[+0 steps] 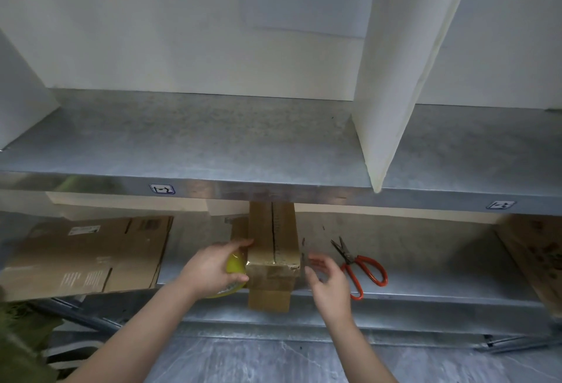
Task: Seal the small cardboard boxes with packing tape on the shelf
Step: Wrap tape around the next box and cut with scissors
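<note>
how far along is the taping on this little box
Done: glossy tape already covers the near end of the small brown cardboard box. In hand: the left hand grips the yellow roll of packing tape at the box's left side; the right hand is at its right side. Left: the top seam shows dark and untaped, and the red-handled scissors lie on the grey metal shelf.
</note>
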A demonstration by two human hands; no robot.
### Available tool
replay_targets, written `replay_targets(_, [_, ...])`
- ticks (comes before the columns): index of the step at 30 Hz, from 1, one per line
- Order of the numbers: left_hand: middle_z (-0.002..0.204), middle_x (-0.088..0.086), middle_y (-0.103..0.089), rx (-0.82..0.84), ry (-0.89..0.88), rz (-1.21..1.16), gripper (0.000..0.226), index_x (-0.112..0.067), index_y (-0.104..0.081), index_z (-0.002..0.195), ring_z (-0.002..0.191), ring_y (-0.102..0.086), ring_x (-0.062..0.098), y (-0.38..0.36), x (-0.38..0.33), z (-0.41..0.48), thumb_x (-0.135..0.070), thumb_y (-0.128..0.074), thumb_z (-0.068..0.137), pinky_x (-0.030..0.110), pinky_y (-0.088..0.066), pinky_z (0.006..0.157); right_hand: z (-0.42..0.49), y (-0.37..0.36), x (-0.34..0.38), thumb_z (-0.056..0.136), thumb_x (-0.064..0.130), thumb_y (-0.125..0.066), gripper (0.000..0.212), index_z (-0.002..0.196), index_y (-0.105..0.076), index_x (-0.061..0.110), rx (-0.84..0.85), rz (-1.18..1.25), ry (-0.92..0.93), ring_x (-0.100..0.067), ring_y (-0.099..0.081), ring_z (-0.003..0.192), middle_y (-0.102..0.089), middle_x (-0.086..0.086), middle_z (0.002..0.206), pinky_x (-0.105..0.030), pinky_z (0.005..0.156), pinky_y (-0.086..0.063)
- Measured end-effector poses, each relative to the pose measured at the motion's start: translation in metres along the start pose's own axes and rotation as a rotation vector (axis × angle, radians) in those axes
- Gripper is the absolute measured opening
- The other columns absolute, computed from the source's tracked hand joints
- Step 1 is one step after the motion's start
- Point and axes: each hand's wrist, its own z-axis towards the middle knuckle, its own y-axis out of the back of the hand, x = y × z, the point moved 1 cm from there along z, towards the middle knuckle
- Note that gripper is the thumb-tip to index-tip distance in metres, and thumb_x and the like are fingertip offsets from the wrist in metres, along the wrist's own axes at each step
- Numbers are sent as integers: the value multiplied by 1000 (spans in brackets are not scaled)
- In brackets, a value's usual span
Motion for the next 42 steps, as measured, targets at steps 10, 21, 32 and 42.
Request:
replay_targets(10, [121, -15, -58, 99, -12, -161, 65, -33, -48, 126, 111, -54, 6, 10, 17, -5, -45, -81, 71, 17, -39, 87, -3, -32, 17, 90, 31, -69, 46, 127, -50, 51, 63, 116, -8, -5, -54, 122, -62, 10, 124, -26, 105, -45])
replay_targets(21, [124, -8, -58, 90, -31, 66, 54, -30, -55, 123, 112, -55, 13, 10, 29, 9, -49, -74, 76, 24, -44, 89, -3, -37, 18, 91, 30, -68, 43, 114, -51, 61, 57, 169, -28, -12, -56, 124, -63, 4, 128, -47, 99, -52])
replay_targets(32, [103, -6, -63, 56, -29, -8, 44, -31, -52, 111, 90, -57, 9, 9, 28, -6, -46, -75, 77, 25, -47, 77, 9, -20, 12, 96, 47, -52, 41, 136, -45, 45, 138, -169, 124, -14, -50, 128, -56, 8, 137, -33, 106, -43])
replay_targets(42, [109, -4, -62, 48, 39, 3, 48, -29, -48, 113, 94, -57, 13, 1, 9, -7, -50, -74, 78, 31, -48, 83, 38, 97, -91, 99, 50, -37, 56, 151, -30, 30, 37, -986, 164, -23, -23, 146, -33, 2, 156, -42, 118, -22])
